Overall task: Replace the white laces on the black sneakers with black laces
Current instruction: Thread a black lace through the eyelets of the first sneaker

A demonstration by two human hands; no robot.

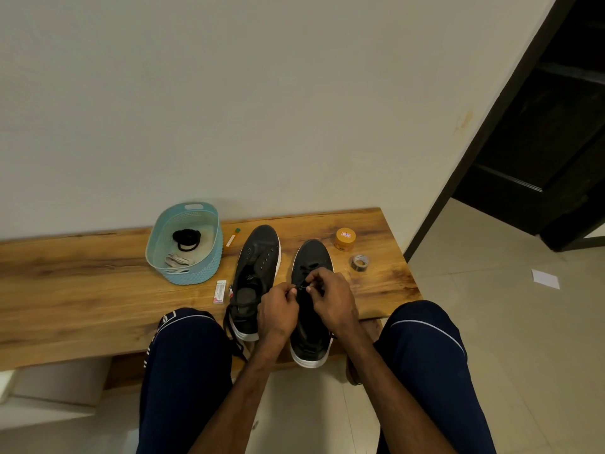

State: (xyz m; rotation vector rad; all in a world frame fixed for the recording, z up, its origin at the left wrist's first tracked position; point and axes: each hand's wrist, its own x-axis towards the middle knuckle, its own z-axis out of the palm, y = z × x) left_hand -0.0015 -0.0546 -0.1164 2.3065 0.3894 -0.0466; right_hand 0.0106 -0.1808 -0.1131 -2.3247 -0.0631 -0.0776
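Observation:
Two black sneakers with white soles stand side by side on the wooden bench (82,290), toes toward the wall. The left sneaker (258,257) shows bare eyelets; a black lace (234,342) trails from its heel end over the bench edge. Over the middle of the right sneaker (312,257), my left hand (278,309) and my right hand (334,296) both pinch a black lace (302,287) at the eyelets. A light-blue basket (209,253) holds a coiled black lace (185,239) and bundled white laces (176,261).
Near the basket lie a small stick with a green cap (232,238) and a small white-and-pink box (220,291). An orange jar (345,239) and a tape roll (360,263) sit right of the sneakers. My knees flank the sneakers. A dark doorway is at right.

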